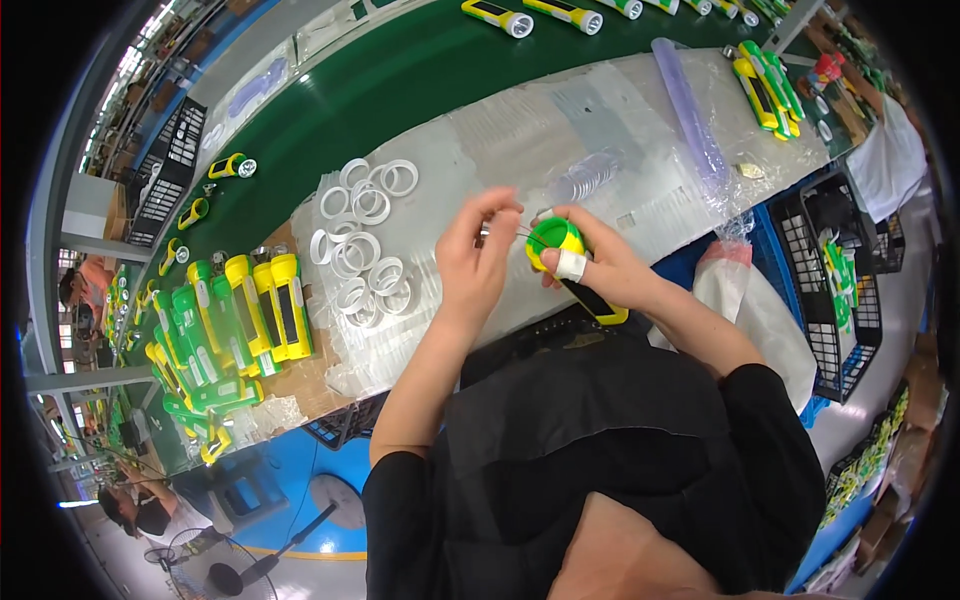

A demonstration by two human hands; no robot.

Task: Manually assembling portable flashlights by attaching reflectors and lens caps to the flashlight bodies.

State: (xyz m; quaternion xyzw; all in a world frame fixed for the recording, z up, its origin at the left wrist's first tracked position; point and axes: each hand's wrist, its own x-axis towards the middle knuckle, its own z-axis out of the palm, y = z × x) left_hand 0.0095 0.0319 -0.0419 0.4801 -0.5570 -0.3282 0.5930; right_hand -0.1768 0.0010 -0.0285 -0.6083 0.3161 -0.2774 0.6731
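Flashlight body point(555, 233) is in the right hand point(615, 265), fingers closed around it near the head; white wrap point(570, 265) on that thumb. Its open green end faces up, just right of the left hand point(475, 250). Thin wires point(527, 237) span from the opening toward the left fingers. Left fingers are curled in; detail there too small, can't tell if they're pinching anything. Dark panel and yellow end stick out below the right hand. White rings point(372, 207) on the table point(440, 160), left of the left hand.
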